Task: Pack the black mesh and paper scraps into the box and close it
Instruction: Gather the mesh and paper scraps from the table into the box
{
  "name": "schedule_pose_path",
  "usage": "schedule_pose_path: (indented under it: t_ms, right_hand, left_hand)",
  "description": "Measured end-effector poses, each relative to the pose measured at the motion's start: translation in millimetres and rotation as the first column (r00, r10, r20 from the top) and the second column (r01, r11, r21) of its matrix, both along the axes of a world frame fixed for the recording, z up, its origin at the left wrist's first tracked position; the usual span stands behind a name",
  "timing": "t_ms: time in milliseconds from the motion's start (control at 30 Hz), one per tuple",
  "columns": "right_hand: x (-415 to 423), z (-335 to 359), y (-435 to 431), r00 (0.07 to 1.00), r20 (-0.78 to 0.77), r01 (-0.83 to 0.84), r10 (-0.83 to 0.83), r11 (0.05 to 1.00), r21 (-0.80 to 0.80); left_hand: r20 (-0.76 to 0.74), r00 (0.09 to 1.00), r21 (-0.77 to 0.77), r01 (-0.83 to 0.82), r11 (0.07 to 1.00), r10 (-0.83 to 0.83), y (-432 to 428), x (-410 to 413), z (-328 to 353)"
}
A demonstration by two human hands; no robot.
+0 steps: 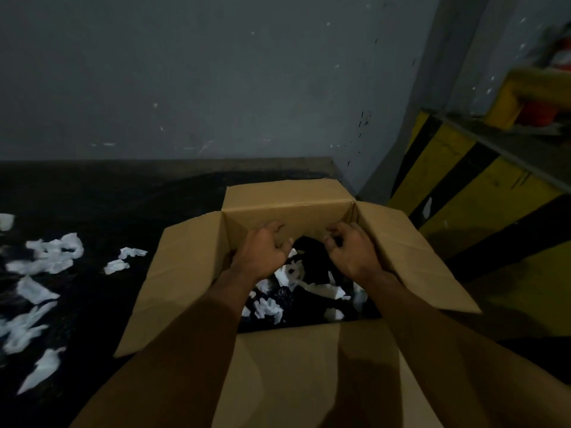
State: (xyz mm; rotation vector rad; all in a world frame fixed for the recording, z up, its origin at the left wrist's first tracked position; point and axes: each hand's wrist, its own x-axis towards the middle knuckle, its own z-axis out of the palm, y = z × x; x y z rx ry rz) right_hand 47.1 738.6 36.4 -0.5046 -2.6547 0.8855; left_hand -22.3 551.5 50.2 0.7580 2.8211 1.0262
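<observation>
1. Left hand (262,253) is over the box opening, fingers curled loosely with the tips up by the far wall; whether it pinches anything I cannot tell, the light is too dim.
2. Right hand (352,250) mirrors it, fingers bunched narrow near the far right inside corner; it may be nipping a bit of dark mesh, but I can't call it.
3. Both forearms reach in across the near flap, which lies folded down toward the person. My read: they are pressing or tucking the contents down so the flaps can meet later.
4. The cardboard box (287,205) stands open, all four flaps splayed outward, the far one upright against the wall side.
5. Inside it, black mesh (312,264) fills the bottom with white paper scraps (268,307) scattered on top, just below the hands.
6. Still outside: plenty of loose scraps (40,291) on the dark table surface (92,196) to the left, well apart from the box. So packing is partway, by my judgement, and closing is not yet due.
7. Off right, a yellow and black striped barrier (482,193) stands beside the table.
</observation>
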Motion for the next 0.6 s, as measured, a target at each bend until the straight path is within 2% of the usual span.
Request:
schedule_pose_path:
  t_ms: [133, 333, 600]
  right_hand:
    - [1.1, 15.0, -25.0, 0.999, -0.043, -0.004, 0.003, 0.999, -0.032]
    - [-0.4, 47.4, -86.2, 0.987, -0.123, -0.107, 0.106, 0.994, 0.002]
    - [-7.4, 70.1, -204.8, 0.955, -0.15, -0.247, 0.256, 0.966, 0.078]
  left_hand:
    - [-0.118, 0.993, 0.027, -0.022, 0.999, 0.025, -23.3, 7.3, 22.2]
    - [-0.279, 0.957, 0.004, -0.083, 0.997, 0.081, -84.1, 22.3, 58.0]
    - [-0.327, 0.93, -0.054, -0.198, 0.979, 0.17, -212.5, 40.8, 74.2]
